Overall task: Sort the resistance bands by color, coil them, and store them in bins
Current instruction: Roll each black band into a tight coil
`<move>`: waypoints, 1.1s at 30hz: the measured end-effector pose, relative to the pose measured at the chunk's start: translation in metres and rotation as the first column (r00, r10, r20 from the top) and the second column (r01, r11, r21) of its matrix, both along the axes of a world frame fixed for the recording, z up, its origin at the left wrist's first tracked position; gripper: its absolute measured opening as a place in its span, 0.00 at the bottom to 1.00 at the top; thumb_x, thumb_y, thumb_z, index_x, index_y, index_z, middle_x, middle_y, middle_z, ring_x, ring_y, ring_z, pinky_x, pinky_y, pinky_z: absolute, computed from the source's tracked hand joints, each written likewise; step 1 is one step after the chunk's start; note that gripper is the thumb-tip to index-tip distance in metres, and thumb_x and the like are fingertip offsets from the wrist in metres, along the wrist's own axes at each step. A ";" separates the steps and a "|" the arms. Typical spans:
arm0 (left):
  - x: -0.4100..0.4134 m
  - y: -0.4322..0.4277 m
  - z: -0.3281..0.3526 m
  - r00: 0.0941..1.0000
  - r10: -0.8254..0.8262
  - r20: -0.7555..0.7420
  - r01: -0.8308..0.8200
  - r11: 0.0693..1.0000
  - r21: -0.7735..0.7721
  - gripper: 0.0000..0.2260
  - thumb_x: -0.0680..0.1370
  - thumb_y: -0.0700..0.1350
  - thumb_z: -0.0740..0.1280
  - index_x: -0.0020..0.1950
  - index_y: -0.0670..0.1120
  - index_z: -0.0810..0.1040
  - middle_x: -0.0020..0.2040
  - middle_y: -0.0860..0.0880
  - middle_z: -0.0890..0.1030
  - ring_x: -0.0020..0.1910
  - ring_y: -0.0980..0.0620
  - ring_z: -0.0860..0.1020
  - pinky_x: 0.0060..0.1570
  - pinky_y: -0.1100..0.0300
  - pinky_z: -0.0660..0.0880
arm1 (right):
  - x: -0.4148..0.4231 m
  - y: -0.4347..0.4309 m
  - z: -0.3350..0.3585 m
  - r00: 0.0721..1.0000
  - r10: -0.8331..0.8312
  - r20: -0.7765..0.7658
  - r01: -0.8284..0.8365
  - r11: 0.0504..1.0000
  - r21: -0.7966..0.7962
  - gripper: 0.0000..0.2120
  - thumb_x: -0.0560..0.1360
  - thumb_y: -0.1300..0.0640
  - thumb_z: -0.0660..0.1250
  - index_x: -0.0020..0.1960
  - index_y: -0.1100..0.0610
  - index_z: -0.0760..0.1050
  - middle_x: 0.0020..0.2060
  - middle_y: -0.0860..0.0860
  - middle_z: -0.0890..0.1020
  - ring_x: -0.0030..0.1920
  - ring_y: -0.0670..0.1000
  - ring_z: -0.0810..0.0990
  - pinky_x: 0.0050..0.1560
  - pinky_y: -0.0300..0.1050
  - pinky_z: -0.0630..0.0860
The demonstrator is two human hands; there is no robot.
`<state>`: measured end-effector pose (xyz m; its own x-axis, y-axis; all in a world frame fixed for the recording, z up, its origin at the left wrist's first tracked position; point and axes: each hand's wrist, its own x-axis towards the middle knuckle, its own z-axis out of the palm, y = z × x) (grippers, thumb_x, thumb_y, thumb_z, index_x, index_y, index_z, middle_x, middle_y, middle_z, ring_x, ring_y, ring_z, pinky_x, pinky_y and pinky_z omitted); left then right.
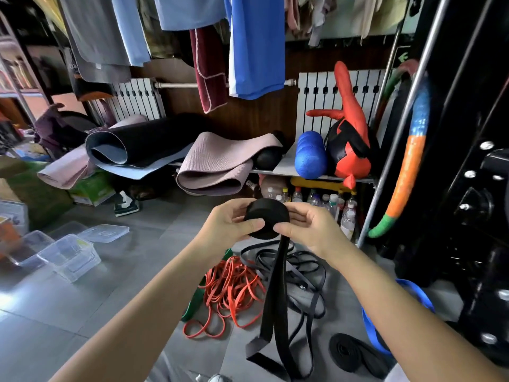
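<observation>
Between both hands: black coil (265, 219), held up above the floor (124, 285).
Left hand (231, 221): thumb and fingers pinch the coil's left side.
Right hand (308, 227): pinches the right side, thumb beside the tail.
Loose tail (271, 299): hangs straight down from the coil toward the floor (nearer the right one).
Clear bins (68, 255): on the floor, off to the left.

Black band (267, 219): wound into a tight flat coil, pinched between left hand (228, 224) and right hand (311, 227) above the orange bands (234, 288); loose tail hangs to the floor. Orange bands: tangled heap on the floor. Green band (197, 301): at their left edge. Loose black bands (300, 274): tangled, just right. Second black coil (355, 352): farther right. Clear bins (70, 256): well left.
</observation>
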<state>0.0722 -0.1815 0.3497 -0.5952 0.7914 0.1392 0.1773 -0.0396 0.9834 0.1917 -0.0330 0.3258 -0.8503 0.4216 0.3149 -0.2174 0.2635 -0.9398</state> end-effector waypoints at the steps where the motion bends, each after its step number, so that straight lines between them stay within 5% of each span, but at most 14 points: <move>1: 0.003 0.000 -0.005 0.997 0.001 0.080 -0.004 0.999 0.035 0.14 0.73 0.32 0.69 0.55 0.46 0.77 0.52 0.45 0.82 0.52 0.48 0.81 0.52 0.55 0.79 | 0.000 -0.002 -0.001 1.000 0.000 -0.013 0.000 1.000 -0.020 0.18 0.68 0.66 0.73 0.47 0.43 0.80 0.45 0.41 0.85 0.50 0.42 0.82 0.49 0.31 0.75; 4: 0.011 -0.001 -0.020 0.957 -0.035 0.288 -0.004 0.991 0.132 0.14 0.73 0.32 0.67 0.57 0.42 0.76 0.55 0.41 0.81 0.53 0.44 0.80 0.50 0.54 0.80 | 0.002 -0.004 -0.008 1.000 0.012 -0.012 -0.012 0.999 -0.044 0.19 0.68 0.66 0.73 0.51 0.45 0.79 0.47 0.42 0.85 0.52 0.43 0.82 0.50 0.33 0.76; 10: 0.022 0.002 -0.044 0.870 -0.116 0.479 -0.003 0.971 0.240 0.11 0.75 0.32 0.64 0.56 0.41 0.77 0.47 0.46 0.84 0.47 0.50 0.83 0.44 0.60 0.80 | 0.014 -0.005 -0.029 0.999 -0.020 0.036 0.021 0.999 -0.024 0.26 0.66 0.67 0.75 0.56 0.42 0.75 0.46 0.43 0.85 0.50 0.43 0.83 0.51 0.34 0.76; 15: 0.030 0.003 -0.058 0.820 -0.123 0.559 -0.010 0.974 0.228 0.15 0.72 0.35 0.67 0.59 0.39 0.74 0.48 0.45 0.83 0.50 0.48 0.82 0.48 0.57 0.80 | 0.018 -0.006 -0.044 0.993 -0.103 0.062 0.104 0.994 -0.013 0.16 0.66 0.66 0.75 0.48 0.50 0.77 0.42 0.44 0.85 0.45 0.45 0.84 0.46 0.34 0.77; 16: 0.029 0.002 -0.058 0.887 -0.066 0.457 0.004 0.991 0.137 0.15 0.73 0.34 0.67 0.59 0.40 0.74 0.49 0.46 0.83 0.52 0.48 0.81 0.50 0.56 0.79 | 0.018 -0.004 -0.047 0.990 -0.107 0.087 0.105 0.994 0.027 0.16 0.66 0.66 0.76 0.47 0.49 0.78 0.41 0.44 0.85 0.45 0.45 0.84 0.46 0.35 0.78; 18: 0.021 0.000 -0.055 0.998 0.018 -0.057 -0.027 0.988 -0.152 0.17 0.75 0.35 0.69 0.62 0.45 0.71 0.55 0.51 0.79 0.57 0.51 0.78 0.55 0.59 0.77 | 0.019 -0.002 -0.052 0.981 -0.104 0.165 0.092 0.992 0.083 0.18 0.65 0.65 0.77 0.48 0.48 0.77 0.43 0.45 0.85 0.46 0.45 0.84 0.49 0.39 0.79; 19: 0.015 -0.002 -0.054 0.950 -0.016 -0.313 -0.067 0.965 -0.253 0.23 0.74 0.38 0.70 0.67 0.49 0.68 0.59 0.53 0.76 0.58 0.54 0.75 0.56 0.60 0.75 | 0.020 -0.002 -0.055 0.972 -0.094 0.217 0.074 0.993 0.097 0.18 0.65 0.64 0.77 0.50 0.49 0.78 0.46 0.47 0.85 0.47 0.45 0.83 0.52 0.42 0.79; 21: 0.008 -0.003 -0.048 0.788 -0.175 -0.591 -0.082 0.921 -0.381 0.31 0.73 0.42 0.71 0.72 0.55 0.62 0.62 0.55 0.71 0.58 0.57 0.72 0.56 0.61 0.73 | 0.019 -0.004 -0.059 0.952 -0.071 0.298 0.031 0.990 0.136 0.21 0.65 0.62 0.77 0.56 0.54 0.77 0.52 0.52 0.83 0.52 0.48 0.82 0.56 0.48 0.78; 24: 0.008 -0.004 -0.045 0.635 -0.403 -0.659 -0.026 0.841 -0.540 0.26 0.71 0.48 0.71 0.67 0.55 0.69 0.58 0.56 0.76 0.53 0.58 0.74 0.49 0.65 0.71 | 0.017 -0.013 -0.064 0.931 -0.094 0.351 -0.021 0.951 0.309 0.20 0.65 0.57 0.76 0.56 0.52 0.78 0.50 0.47 0.83 0.51 0.45 0.81 0.53 0.49 0.79; 28: 0.012 -0.008 -0.052 0.610 -0.421 -0.672 -0.064 0.818 -0.571 0.18 0.70 0.50 0.72 0.60 0.51 0.75 0.52 0.53 0.79 0.50 0.53 0.77 0.48 0.60 0.75 | 0.019 -0.023 -0.074 0.921 -0.114 0.372 -0.025 0.937 0.349 0.16 0.63 0.52 0.74 0.50 0.47 0.78 0.44 0.41 0.83 0.46 0.38 0.80 0.48 0.44 0.79; 33: 0.014 -0.015 -0.067 0.821 -0.254 -0.511 0.015 0.905 -0.425 0.17 0.69 0.43 0.74 0.57 0.49 0.78 0.51 0.53 0.81 0.50 0.56 0.79 0.53 0.55 0.78 | 0.031 -0.022 -0.083 0.939 -0.034 0.343 -0.021 0.988 0.155 0.20 0.64 0.55 0.78 0.49 0.40 0.75 0.46 0.41 0.83 0.48 0.41 0.82 0.52 0.43 0.79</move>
